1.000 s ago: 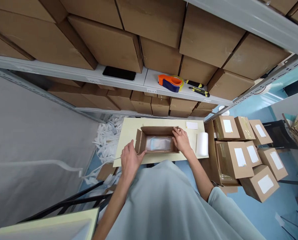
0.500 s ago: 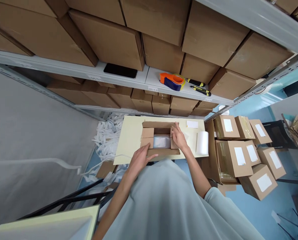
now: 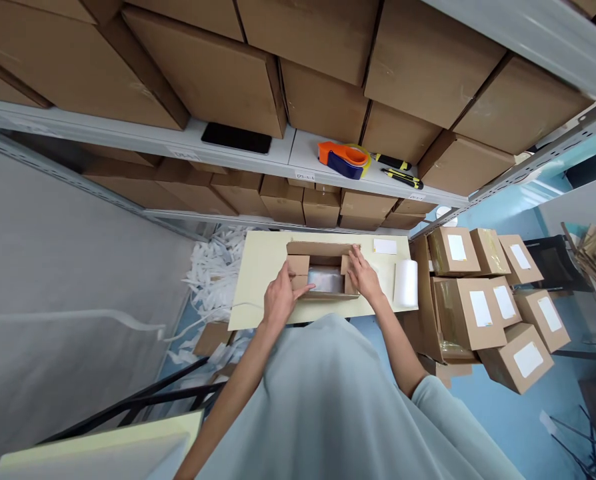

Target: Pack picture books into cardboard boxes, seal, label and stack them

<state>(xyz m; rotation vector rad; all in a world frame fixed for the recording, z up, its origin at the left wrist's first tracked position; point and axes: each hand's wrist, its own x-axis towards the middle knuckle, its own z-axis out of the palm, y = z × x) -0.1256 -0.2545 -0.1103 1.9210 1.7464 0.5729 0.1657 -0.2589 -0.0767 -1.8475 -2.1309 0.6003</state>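
Observation:
On the pale yellow table [image 3: 253, 277] stands a small cardboard box [image 3: 323, 249] with its top open. Inside it lies something wrapped in clear plastic [image 3: 325, 280]; what it is I cannot tell. My left hand [image 3: 281, 297] rests at the box's left side, fingers stretched along the left flap and thumb reaching over the near edge. At the right end, my right hand [image 3: 365, 277] lies with extended fingers against the right flap. The left and right flaps are folded inward, and the far flap stands up.
Right of the box are a white label [image 3: 385, 247] and a white roll [image 3: 406, 283]. Labelled cartons [image 3: 478, 310] are stacked farther right. On the shelf lie a phone [image 3: 237, 138], an orange tape dispenser [image 3: 345, 159] and utility knives [image 3: 402, 178]. Shredded white scraps [image 3: 215, 267] heap at left.
My left hand has moved up along the box's left side. The near flap, earlier spread toward me, now stands more upright. My right hand stays at the right end.

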